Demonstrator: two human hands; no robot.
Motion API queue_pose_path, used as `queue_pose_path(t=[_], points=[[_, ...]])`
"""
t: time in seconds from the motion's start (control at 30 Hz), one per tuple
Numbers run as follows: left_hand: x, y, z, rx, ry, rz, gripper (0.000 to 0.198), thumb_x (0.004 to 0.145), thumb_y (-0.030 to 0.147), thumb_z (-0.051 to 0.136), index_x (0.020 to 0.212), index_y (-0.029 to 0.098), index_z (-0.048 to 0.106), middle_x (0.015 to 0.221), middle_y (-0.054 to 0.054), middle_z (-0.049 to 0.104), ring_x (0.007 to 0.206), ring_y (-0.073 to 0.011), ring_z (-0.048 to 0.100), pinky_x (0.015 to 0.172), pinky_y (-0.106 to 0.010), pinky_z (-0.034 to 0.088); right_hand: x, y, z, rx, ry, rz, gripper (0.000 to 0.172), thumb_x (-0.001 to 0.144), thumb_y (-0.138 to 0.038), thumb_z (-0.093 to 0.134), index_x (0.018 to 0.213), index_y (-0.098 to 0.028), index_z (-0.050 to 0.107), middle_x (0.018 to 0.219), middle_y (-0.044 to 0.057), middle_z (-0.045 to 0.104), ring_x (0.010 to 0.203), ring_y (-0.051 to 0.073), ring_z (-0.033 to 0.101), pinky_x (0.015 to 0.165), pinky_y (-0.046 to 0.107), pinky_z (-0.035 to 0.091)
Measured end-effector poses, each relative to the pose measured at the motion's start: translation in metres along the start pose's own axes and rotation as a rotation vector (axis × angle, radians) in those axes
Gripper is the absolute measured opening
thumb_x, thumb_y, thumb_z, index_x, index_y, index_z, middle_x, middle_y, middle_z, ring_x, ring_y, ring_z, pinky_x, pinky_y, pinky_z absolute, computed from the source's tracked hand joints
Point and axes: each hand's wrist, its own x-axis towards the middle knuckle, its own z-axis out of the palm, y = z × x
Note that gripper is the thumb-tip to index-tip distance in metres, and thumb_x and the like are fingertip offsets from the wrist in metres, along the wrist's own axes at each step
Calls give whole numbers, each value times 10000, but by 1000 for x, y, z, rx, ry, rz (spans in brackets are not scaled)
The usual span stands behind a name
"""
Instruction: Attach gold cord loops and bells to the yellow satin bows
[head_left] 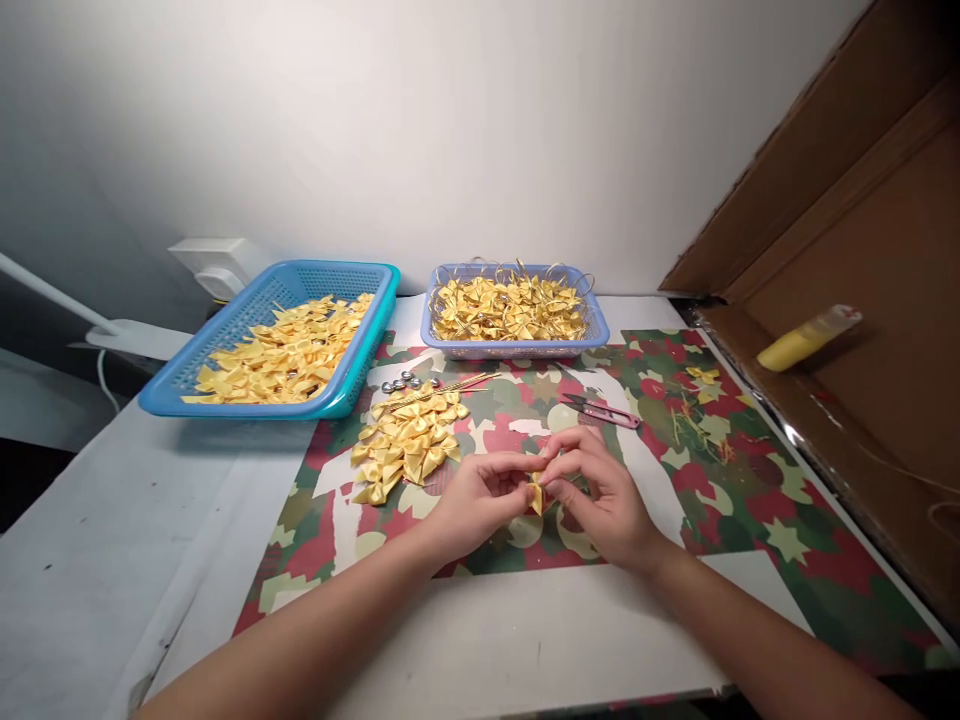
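A small yellow ribbon bow (537, 497) is pinched between my two hands over the patterned paper. My left hand (484, 497) has thumb and forefinger closed on its left side. From the right, the fingertips of my right hand (604, 495) press on the same bow, partly hiding it. To the left lies a pile of yellow bows (409, 440). Gold cords (442, 388) rest across the top of that pile, and several round silvery pieces (407, 380) sit just behind it. Pink-handled thread snips (602, 411) lie beyond my right hand.
A blue basket (169, 390) of yellow bows stands at the left, and a smaller basket (517, 350) with corded bows at the back. Thread scraps (705, 430) lie at the right. A cardboard wall (847, 220) borders the right side, with a yellow bottle (806, 340) beside it.
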Motion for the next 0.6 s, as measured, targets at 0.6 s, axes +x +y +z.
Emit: queue_pose_path(t=[0.6], points=[[7, -19, -3, 344, -6, 138, 396, 703, 222, 687, 1086, 134, 738, 778, -53, 704, 647, -133, 579, 586, -235, 436, 32, -91, -104, 343, 686, -165, 75, 807, -314, 727, 756, -317, 672, 728, -63, 655, 656, 133, 625, 718, 349, 528]])
